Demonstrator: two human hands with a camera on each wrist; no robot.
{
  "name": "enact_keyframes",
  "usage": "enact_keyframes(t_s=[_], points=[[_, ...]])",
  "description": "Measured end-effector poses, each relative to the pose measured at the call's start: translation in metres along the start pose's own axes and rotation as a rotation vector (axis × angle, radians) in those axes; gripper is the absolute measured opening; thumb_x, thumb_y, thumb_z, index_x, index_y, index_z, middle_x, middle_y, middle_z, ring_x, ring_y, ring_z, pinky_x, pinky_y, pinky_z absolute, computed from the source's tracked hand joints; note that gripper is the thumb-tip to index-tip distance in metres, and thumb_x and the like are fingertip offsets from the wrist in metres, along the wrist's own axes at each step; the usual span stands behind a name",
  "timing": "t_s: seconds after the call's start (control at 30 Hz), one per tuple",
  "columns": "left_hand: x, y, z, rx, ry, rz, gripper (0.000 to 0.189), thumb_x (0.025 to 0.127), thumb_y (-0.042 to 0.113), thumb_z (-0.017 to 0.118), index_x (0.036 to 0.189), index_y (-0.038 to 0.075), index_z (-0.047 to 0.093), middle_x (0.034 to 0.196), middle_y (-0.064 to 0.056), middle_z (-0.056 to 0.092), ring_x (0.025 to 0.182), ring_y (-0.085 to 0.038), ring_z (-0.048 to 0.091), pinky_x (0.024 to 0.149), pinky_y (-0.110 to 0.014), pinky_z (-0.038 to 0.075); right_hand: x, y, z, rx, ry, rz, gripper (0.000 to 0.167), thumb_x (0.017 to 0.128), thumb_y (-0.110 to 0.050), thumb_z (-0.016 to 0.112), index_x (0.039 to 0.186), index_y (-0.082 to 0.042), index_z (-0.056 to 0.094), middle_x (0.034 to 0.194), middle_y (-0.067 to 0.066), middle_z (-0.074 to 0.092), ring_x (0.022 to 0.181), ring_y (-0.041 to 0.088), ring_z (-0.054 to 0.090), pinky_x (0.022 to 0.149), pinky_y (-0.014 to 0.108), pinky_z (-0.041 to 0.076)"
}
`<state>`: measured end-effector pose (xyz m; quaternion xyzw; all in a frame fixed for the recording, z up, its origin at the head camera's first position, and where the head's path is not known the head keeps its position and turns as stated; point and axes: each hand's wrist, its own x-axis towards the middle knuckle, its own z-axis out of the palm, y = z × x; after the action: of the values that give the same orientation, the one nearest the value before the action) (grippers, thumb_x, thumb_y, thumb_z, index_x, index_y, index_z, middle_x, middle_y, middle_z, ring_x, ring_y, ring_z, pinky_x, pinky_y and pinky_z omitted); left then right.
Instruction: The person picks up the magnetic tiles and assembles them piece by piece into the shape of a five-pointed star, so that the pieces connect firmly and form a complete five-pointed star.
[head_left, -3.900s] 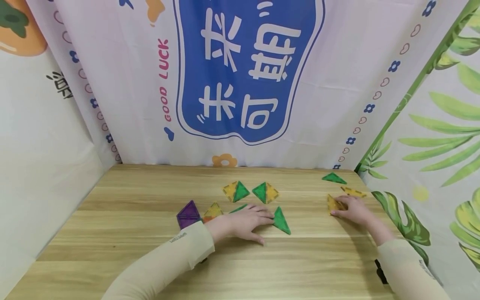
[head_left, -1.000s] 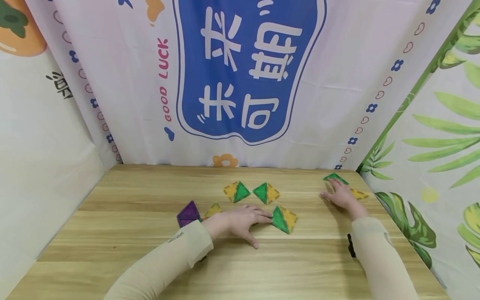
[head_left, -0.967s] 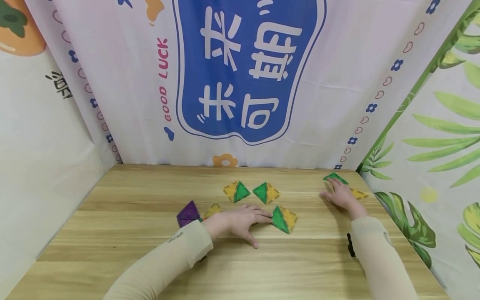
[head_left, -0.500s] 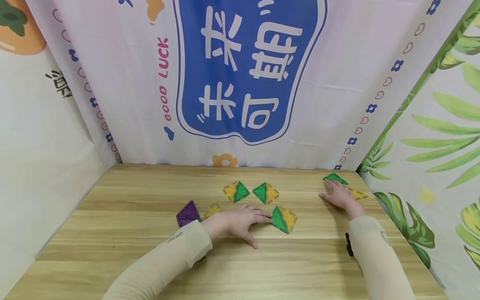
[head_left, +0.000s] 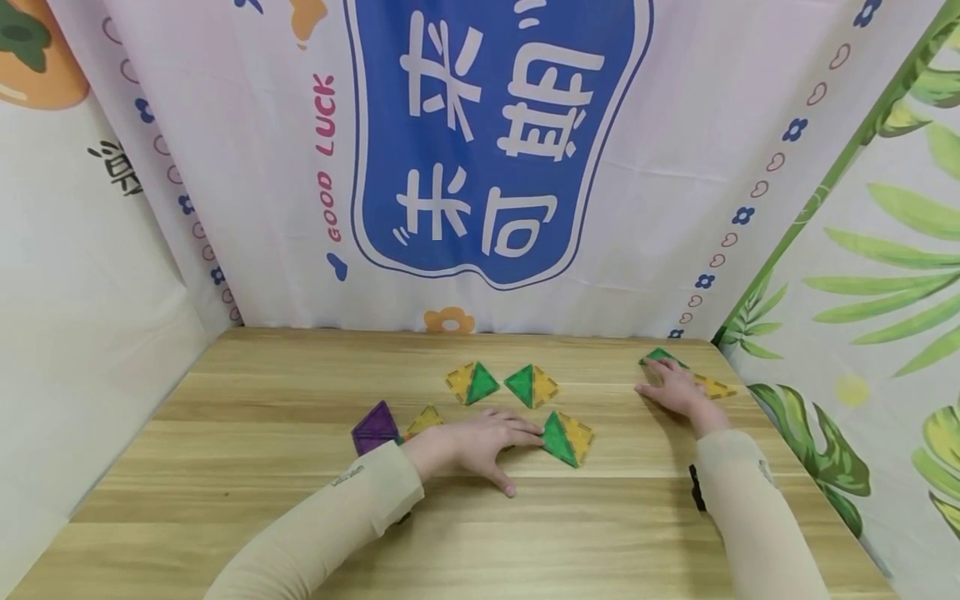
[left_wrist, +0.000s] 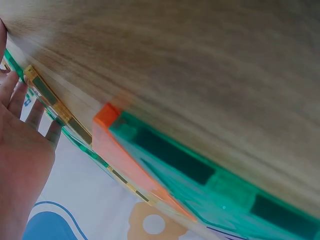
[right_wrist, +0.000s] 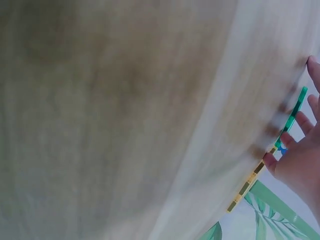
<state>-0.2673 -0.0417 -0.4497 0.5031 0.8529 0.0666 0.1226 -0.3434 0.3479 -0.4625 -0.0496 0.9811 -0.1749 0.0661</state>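
At the far right of the table, my right hand [head_left: 675, 390] lies with its fingertips on a green triangular magnetic tile [head_left: 664, 355]. A yellow triangular tile [head_left: 716, 387] sits beside that hand, partly covered by it. My left hand [head_left: 483, 446] is spread flat over the middle tiles, its fingertips at the left edge of a green triangle [head_left: 558, 440]. That green piece lies against a yellow triangle [head_left: 580, 434]. In the left wrist view, an orange tile [left_wrist: 120, 155] and a teal-green tile [left_wrist: 200, 175] lie near the wrist; in the head view the left arm mostly hides them.
Behind the left hand lie two green-and-yellow pairs, a left pair [head_left: 472, 383] and a right pair [head_left: 532, 386]. Purple triangles [head_left: 377, 429] and another yellow tile [head_left: 426, 419] are left of it. A printed curtain [head_left: 285, 208] borders the wooden table [head_left: 225, 500] at the back.
A yellow tile now lies against the green triangle by my left hand. My right hand has moved from there to the far green tile, which has just slid slightly left. The left hand barely moves.
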Motion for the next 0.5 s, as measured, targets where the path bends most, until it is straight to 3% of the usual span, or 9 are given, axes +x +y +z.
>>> enact_keyframes(t_s=[0.2,0.5], points=[[0.001,-0.001,0.001,-0.005,0.0,0.001,0.083,0.077,0.058,0.066,0.147,0.025,0.035,0.154,0.005,0.027,0.142,-0.025,0.023,0.112,-0.056,0.019,0.001,-0.006,0.004,0.002,0.023,-0.104,0.061,0.095,-0.036,0.055,0.144,-0.004,0.037,0.144,0.032,0.025,0.129,0.056,0.023,0.099,0.071,0.024],[0.001,-0.001,0.001,-0.013,-0.005,-0.004,0.083,0.077,0.058,0.067,0.146,0.025,0.036,0.154,0.006,0.028,0.142,-0.024,0.023,0.112,-0.056,0.019,-0.002,-0.022,0.008,0.039,-0.013,-0.26,0.05,0.094,-0.028,0.058,0.136,-0.003,0.048,0.142,0.03,0.033,0.129,0.052,0.03,0.104,0.065,0.025]])
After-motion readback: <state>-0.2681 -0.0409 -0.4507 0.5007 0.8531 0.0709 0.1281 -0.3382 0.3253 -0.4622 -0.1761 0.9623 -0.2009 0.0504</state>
